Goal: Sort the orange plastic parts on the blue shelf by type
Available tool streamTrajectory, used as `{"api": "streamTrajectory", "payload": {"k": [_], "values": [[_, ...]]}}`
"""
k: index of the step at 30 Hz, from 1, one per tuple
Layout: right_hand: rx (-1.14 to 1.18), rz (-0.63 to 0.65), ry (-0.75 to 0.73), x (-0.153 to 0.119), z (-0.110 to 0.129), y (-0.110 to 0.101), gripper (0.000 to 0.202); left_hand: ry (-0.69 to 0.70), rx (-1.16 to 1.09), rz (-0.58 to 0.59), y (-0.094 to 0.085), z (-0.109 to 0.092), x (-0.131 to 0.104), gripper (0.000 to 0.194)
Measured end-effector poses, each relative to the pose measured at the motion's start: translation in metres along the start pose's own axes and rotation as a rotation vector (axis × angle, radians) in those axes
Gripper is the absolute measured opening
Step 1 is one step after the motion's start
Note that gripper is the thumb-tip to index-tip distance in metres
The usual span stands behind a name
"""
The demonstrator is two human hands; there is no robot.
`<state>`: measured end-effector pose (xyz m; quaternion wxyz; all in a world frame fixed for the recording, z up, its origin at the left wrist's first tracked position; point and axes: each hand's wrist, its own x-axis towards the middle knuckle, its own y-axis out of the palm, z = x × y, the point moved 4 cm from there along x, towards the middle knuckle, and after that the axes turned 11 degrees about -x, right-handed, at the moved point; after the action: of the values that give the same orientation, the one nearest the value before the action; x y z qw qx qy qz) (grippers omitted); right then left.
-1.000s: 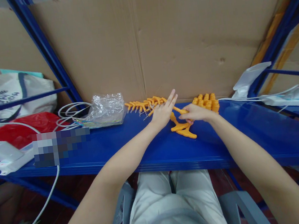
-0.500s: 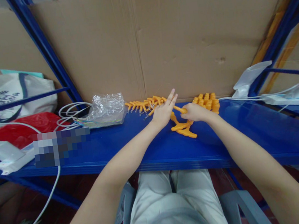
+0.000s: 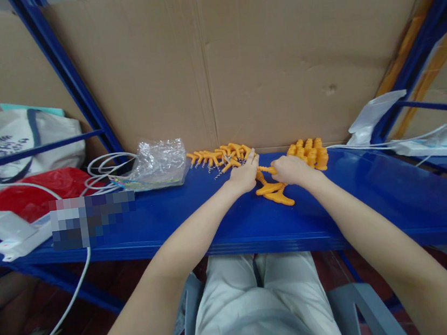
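Observation:
Orange T-shaped pieces with metal spirals (image 3: 210, 157) lie in a row near the cardboard. My left hand (image 3: 245, 175) is beside their right end, its fingers closed together around something I cannot make out. A thin orange stem (image 3: 264, 170) runs between my two hands. My right hand (image 3: 287, 169) is closed on the right end of that stem. Below my right hand lie orange handles (image 3: 279, 197) on the blue table (image 3: 197, 219). A group of upright orange parts (image 3: 309, 152) stands just right of my right hand.
A clear plastic bag (image 3: 162, 164) and white cables lie to the left. Farther left are a white power strip (image 3: 24, 241), a red bag (image 3: 43, 192) and a cloth bag (image 3: 52, 137). Cardboard (image 3: 275, 58) rises behind the table. Another power strip (image 3: 437, 148) lies at the right.
My left hand's fingers were stretched out; now they have come down and folded in. My right hand has shifted very slightly left and stays on the orange stem.

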<state>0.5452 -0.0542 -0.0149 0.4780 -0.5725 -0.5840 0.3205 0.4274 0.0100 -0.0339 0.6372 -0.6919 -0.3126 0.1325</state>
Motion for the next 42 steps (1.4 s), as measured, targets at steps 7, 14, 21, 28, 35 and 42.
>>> {"api": "streamTrajectory", "payload": {"k": [7, 14, 21, 28, 35, 42], "values": [[-0.078, -0.019, -0.002, -0.005, 0.006, -0.008, 0.035, 0.02, -0.019, -0.066, 0.002, 0.006, 0.002, 0.086], [-0.061, -0.023, 0.032, -0.009, 0.006, -0.015, 0.04, 0.078, 0.025, -0.304, -0.008, 0.003, 0.001, 0.079], [0.072, -0.034, 0.017, 0.003, 0.0, -0.002, 0.034, 0.182, 0.086, -0.404, -0.013, -0.002, -0.001, 0.08], [0.043, -0.02, 0.055, 0.002, 0.002, -0.006, 0.034, 0.14, 0.124, -0.364, -0.013, -0.005, -0.002, 0.078], [-0.04, -0.05, 0.085, -0.003, 0.008, -0.01, 0.037, 0.166, 0.048, -0.387, -0.005, 0.005, 0.003, 0.082], [-0.101, -0.071, 0.076, -0.004, 0.013, -0.011, 0.038, 0.142, -0.057, -0.342, -0.003, 0.009, 0.005, 0.085]]}}
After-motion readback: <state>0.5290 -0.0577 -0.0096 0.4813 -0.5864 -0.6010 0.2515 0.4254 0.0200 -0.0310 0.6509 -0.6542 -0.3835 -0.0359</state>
